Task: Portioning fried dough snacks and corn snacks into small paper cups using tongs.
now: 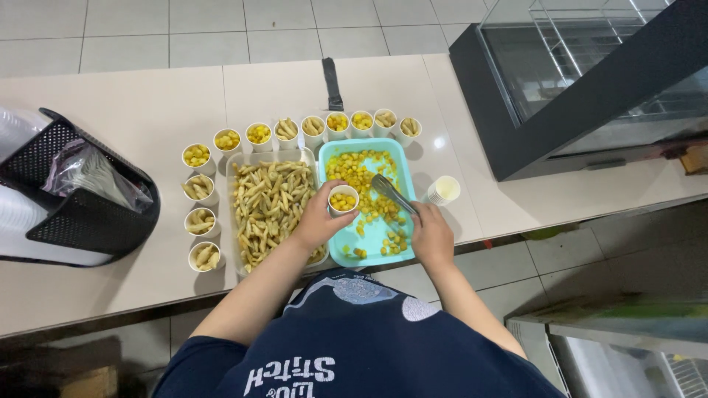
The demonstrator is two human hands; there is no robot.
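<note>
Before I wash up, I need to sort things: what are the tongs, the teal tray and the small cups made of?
The tongs look like bare metal: grey and shiny. The teal tray seems plastic: solid colour, smooth rounded rim. The small cup in the left hand looks like white paper, possibly thin plastic.

Both bare forearms reach up from the lower middle of the frame toward its centre. The left hand (318, 220) sits just left of centre, fingers curled closed in a grip, thumb uppermost. The right hand (431, 234) lies right of centre, fingers folded shut, knuckles facing up.
</note>
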